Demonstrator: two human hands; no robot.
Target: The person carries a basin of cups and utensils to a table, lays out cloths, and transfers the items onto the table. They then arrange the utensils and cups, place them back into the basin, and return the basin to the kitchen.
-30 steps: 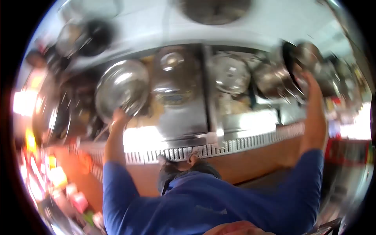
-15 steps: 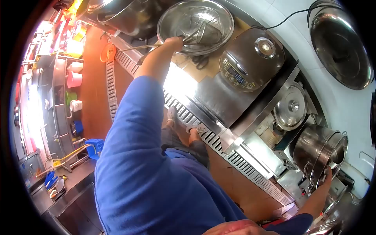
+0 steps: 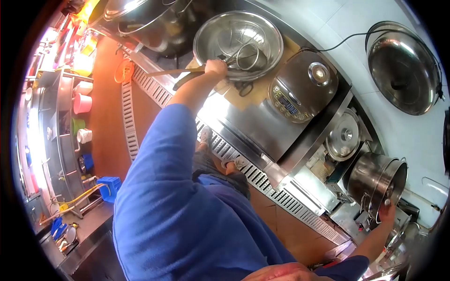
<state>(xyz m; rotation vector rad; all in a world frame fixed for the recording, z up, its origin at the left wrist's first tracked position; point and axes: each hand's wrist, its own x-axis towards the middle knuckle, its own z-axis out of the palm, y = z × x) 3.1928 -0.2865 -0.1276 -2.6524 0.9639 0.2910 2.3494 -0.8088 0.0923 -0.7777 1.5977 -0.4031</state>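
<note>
My left hand (image 3: 216, 68) is closed around long handles at the near rim of a wide steel bowl (image 3: 206, 35). One handle (image 3: 171, 72) is pale and slim; the other (image 3: 183, 81) is dark and broader. Their working ends lie inside the bowl, where a round-rimmed strainer (image 3: 255, 60) shows. My right hand (image 3: 386, 214) is at the mouth of a tall steel pot (image 3: 365, 173) on the far right. Its fingers are curled by the pot's opening near a small shiny part, and what they grip cannot be made out.
A brown rice cooker (image 3: 300, 84) stands on the steel counter, with black scissors (image 3: 244, 88) near the bowl. Beyond it sits a lidded pot (image 3: 344, 136). A large lid (image 3: 403, 70) hangs on the wall by a black cable. A big stockpot (image 3: 159, 33) stands upper left; floor grating (image 3: 255, 173) runs below.
My view has tilted, so the counter appears lower. The strainer in the bowl has turned, its round rim now facing me more. My right hand has shifted slightly at the pot's mouth.
</note>
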